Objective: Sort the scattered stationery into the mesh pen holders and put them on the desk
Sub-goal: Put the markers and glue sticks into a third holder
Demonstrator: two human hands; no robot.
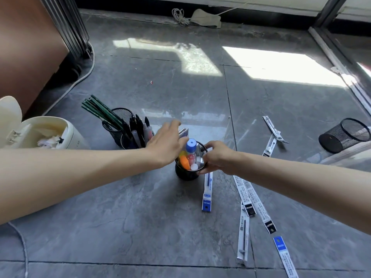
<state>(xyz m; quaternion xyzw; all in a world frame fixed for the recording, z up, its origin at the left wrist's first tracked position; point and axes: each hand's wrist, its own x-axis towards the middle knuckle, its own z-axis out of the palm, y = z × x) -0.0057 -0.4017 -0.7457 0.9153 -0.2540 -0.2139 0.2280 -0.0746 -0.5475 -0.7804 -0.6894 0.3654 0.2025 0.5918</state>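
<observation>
Blurred: fingertips of the left hand (166, 142); bottom edge crops the blue refill packet (281, 246).

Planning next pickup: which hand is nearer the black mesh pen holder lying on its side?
Right. The right hand is left of the tipped black mesh holder; the left hand farther left.

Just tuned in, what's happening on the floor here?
A person steadies the black mesh pen holder with the right hand on its rim, while the left hand reaches over it. Long white refill packets lie scattered on the grey floor, and another black mesh holder lies tipped over at right.
</observation>
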